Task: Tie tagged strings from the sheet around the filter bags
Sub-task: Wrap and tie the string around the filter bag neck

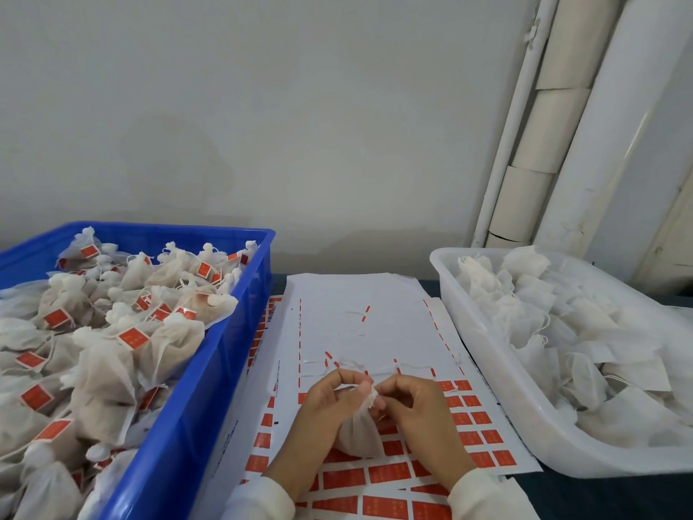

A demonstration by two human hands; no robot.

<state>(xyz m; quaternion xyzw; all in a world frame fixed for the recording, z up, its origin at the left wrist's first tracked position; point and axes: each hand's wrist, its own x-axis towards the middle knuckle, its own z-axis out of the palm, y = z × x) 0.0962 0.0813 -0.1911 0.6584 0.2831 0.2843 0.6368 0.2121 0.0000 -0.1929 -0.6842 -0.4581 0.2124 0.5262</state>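
Bag in work sits at lower centre of the frame, held just above the sheet between both hands. Its rounded body hangs toward the bottom of the frame and its gathered neck points up, so the long axis runs roughly vertical in the picture, tilted a little right at the top.

Left hand has its fingers curled, thumb and fingertips pinching the bunched neck from the left. Right hand is curled too, pinching the same neck from the right — the two hands meet there, fingertips almost touching. Whether a string is already between the fingers cannot be told (the neck is a white blur).

On the sheet, red tags fill the lower rows, partly under the wrists; the upper part is bare white with a few loose strings lying on it.

At left, a blue crate holds tied bags with red tags. At right, a white tub holds untied bags — flat, pale and piled loosely.
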